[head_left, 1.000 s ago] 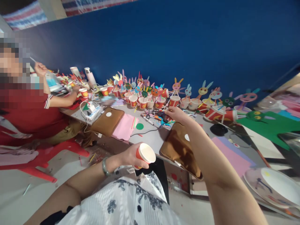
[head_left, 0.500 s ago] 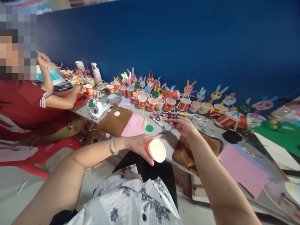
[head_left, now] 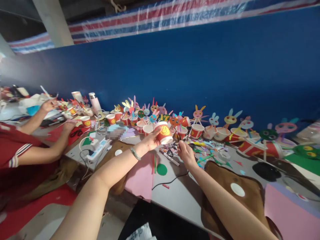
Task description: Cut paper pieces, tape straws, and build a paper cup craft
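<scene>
My left hand [head_left: 152, 140] is closed around a red and white paper cup [head_left: 165, 133] with a yellow print, tilted above the table. Just to the right, my right hand [head_left: 186, 154] is closed on a small dark tool [head_left: 179, 137]; the fingers hide most of it, and its kind cannot be made out. Beneath the hands lie scissors [head_left: 170, 152] and coloured paper scraps. A row of paper cups with paper rabbit figures, such as an orange one [head_left: 199, 114], stands behind them along the blue wall.
Brown cushions [head_left: 226, 186] and pink paper [head_left: 140, 178] lie on the table [head_left: 172, 196], with a green paper circle [head_left: 162, 169] and a black cord [head_left: 175, 180]. A power strip [head_left: 98, 149] is at left. A co-worker's arm [head_left: 47, 151] reaches over red paper.
My left hand has raised the cup from near my lap to above the table, tilting it so its printed side shows. My right hand has come closer to it. The view has swung upward.
</scene>
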`<action>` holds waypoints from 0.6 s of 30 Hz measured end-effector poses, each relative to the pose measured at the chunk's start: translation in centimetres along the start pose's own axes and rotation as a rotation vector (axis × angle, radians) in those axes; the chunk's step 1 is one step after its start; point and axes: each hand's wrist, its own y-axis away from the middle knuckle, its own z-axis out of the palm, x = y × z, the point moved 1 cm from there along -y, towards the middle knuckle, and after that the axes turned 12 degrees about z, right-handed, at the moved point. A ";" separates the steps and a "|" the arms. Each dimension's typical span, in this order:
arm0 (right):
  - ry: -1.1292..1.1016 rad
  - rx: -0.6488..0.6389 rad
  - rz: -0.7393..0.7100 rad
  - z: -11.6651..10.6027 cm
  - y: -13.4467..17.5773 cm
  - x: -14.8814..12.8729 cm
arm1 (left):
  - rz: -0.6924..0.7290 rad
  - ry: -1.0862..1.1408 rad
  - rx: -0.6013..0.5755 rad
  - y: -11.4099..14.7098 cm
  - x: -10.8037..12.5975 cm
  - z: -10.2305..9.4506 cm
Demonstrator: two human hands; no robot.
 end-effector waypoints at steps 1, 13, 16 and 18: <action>-0.012 0.037 0.016 0.2 0.2 0.4 | 0.011 0.014 -0.006 -0.4 -0.3 -0.1; -0.025 0.046 -0.075 1.4 3.8 0.5 | -0.095 -0.057 0.024 -0.7 -4.4 -3.4; -0.008 0.019 -0.070 1.5 4.0 0.1 | -0.130 -0.057 0.022 -0.4 -4.7 -3.2; 0.014 -0.020 -0.059 1.5 4.1 0.0 | -0.121 -0.070 0.027 -0.2 -4.8 -3.2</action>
